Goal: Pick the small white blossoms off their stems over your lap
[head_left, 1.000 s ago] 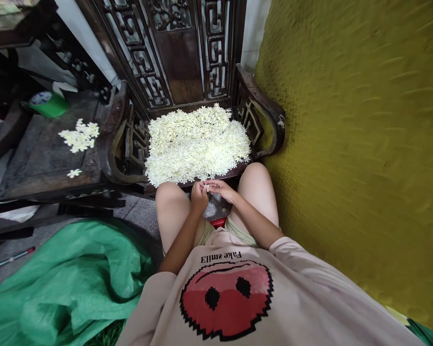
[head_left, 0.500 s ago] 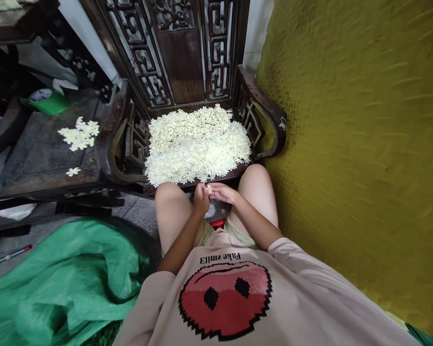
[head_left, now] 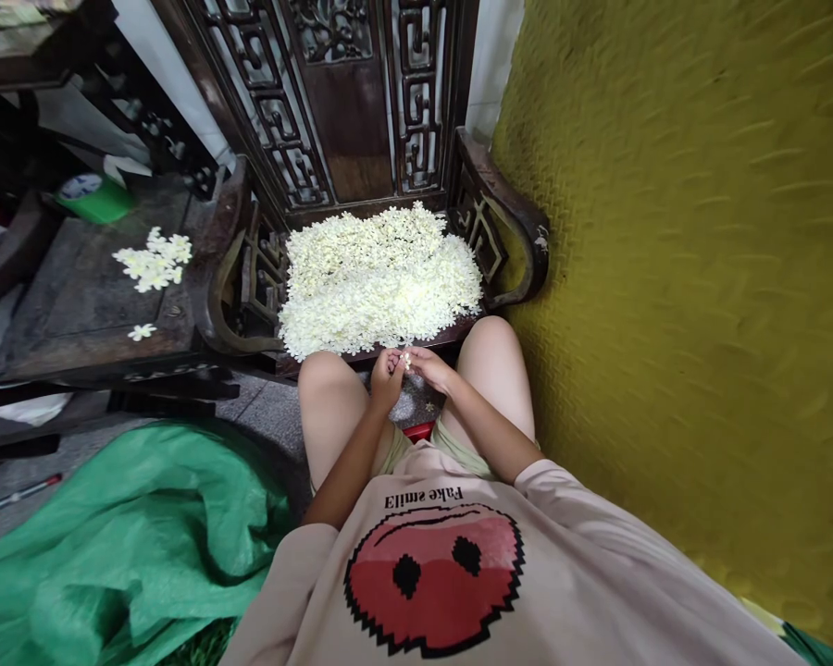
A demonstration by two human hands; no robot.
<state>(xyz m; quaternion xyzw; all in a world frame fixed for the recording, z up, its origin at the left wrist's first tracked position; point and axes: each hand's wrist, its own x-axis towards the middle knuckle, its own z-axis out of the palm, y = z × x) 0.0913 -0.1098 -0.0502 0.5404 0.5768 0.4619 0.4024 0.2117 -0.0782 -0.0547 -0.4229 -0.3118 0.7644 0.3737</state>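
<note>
Small white flowers [head_left: 407, 361] are pinched where my two hands meet, just in front of the chair seat and between my knees. My left hand [head_left: 387, 377] is closed, its thumb against these flowers. From the other side my right hand [head_left: 431, 370] has its fingers curled in on them. How many blossoms there are, and whether a thread runs through them, is too small to tell. Directly beyond my hands, a thick pile of white flowers [head_left: 381, 282] covers the seat of a dark carved wooden chair [head_left: 357, 120].
On the dark side table [head_left: 62, 305] to the left lie a few loose white flowers [head_left: 154, 261] and a green tape roll [head_left: 97, 198]. A green plastic sheet [head_left: 131, 536] is bunched on the floor. A yellow textured surface [head_left: 680, 277] rises close on my right.
My right hand's fingers, stretched out before, have curled in toward my left. The small flowers between the hands have shifted slightly right.
</note>
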